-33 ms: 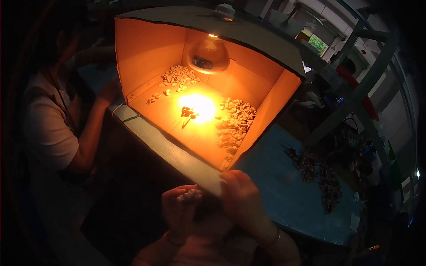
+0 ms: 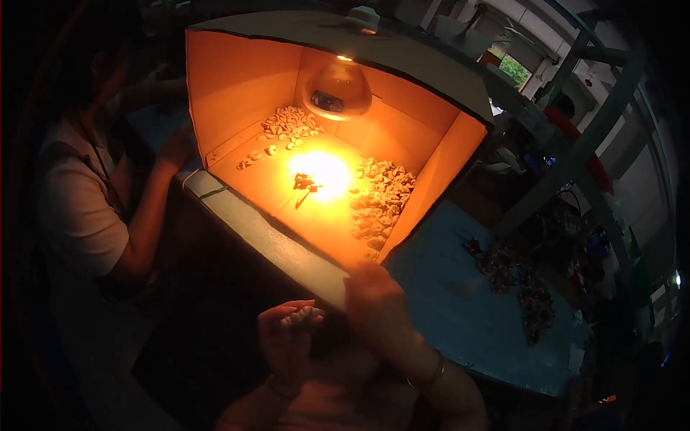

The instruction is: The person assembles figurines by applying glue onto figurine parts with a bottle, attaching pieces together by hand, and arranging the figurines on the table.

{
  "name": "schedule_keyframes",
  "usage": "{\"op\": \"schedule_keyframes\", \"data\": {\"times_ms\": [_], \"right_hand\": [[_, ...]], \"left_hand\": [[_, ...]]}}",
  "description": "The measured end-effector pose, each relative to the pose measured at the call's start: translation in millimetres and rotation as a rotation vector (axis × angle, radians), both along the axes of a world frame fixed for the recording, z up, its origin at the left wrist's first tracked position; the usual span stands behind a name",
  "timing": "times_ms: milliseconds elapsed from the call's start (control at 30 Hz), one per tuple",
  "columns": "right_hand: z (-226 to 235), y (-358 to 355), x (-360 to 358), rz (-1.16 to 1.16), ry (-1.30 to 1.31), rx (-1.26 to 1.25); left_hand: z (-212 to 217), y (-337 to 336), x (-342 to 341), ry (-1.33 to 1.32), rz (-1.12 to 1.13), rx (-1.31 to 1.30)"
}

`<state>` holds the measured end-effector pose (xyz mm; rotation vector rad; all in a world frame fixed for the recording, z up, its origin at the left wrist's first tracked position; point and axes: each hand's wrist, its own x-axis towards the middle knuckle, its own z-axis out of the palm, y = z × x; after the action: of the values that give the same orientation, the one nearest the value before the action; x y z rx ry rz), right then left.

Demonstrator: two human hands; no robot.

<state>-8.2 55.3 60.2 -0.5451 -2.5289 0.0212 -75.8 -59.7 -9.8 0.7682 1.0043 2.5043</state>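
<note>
My left hand (image 2: 284,341) is raised in front of the table edge, its fingers closed around small pale pieces (image 2: 300,317). To its right, my right hand (image 2: 381,302) reaches to the front right corner of a lit cardboard box (image 2: 241,68). Its fingers are curled together, and what they hold, if anything, is hidden. Inside the box lie a heap of small pale curled pieces (image 2: 384,197) on the right and a smaller heap (image 2: 287,123) at the back left. Several small dark pieces (image 2: 305,183) sit in the bright spot between them.
A hot-looking lamp (image 2: 338,93) hangs inside the box. The pale table edge (image 2: 266,241) runs along its front. On the blue table surface (image 2: 438,287) at right lie clusters of dark small parts (image 2: 535,309). A co-worker's arm (image 2: 147,223) is at left, beside the box.
My right hand has moved up and slightly left, onto the box's front corner. My left hand has shifted slightly left, still holding the pale pieces.
</note>
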Motion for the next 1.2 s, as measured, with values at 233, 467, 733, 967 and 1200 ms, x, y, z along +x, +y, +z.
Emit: {"op": "schedule_keyframes", "data": {"times_ms": [233,467,733,967,1200], "right_hand": [[-68,88,-97,-0.702,-0.289,0.261],[-74,94,-91,-0.616,-0.166,0.208],[-13,6,-1,0.281,0.496,-0.598],[-21,-8,66,0.185,0.637,-0.884],[-22,-4,115,0.227,0.498,-0.559]], "left_hand": [[-4,-20,-13,0.072,-0.057,-0.084],[-6,-18,-13,0.081,-0.102,-0.192],[0,-10,-12,-0.062,-0.385,-0.185],[-5,2,19,-0.094,-0.705,-0.141],[6,8,41,-0.007,-0.860,-0.157]]}}
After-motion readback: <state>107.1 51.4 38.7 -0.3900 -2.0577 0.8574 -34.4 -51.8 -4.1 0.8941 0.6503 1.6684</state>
